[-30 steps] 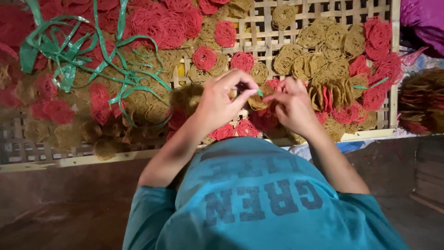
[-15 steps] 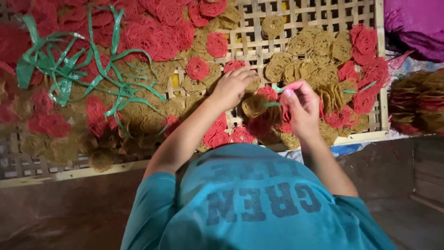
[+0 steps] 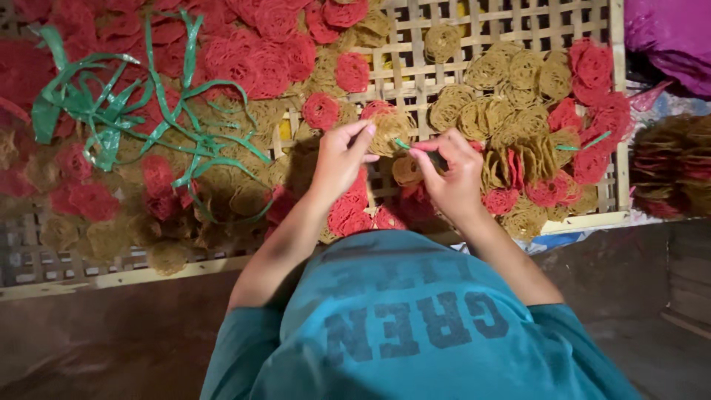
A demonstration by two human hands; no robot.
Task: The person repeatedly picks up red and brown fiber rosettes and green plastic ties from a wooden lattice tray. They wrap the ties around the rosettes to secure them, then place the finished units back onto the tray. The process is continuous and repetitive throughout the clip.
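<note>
Your left hand (image 3: 339,159) pinches a tan lacy disc (image 3: 390,131) above the bamboo tray (image 3: 474,30), your right hand (image 3: 452,174) fingers clamped on a green strip (image 3: 402,144) (touching the disc's edge).

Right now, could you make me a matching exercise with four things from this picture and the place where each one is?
Things:
1. left hand
2. right hand
3. green strips
4. purple cloth

Places:
A. top right corner
B. pinching a thin green strip beside the tan disc
C. loose on the discs at the left
D. holding a tan lacy disc

Pairs: 1-D, 2-B, 3-C, 4-A
</note>
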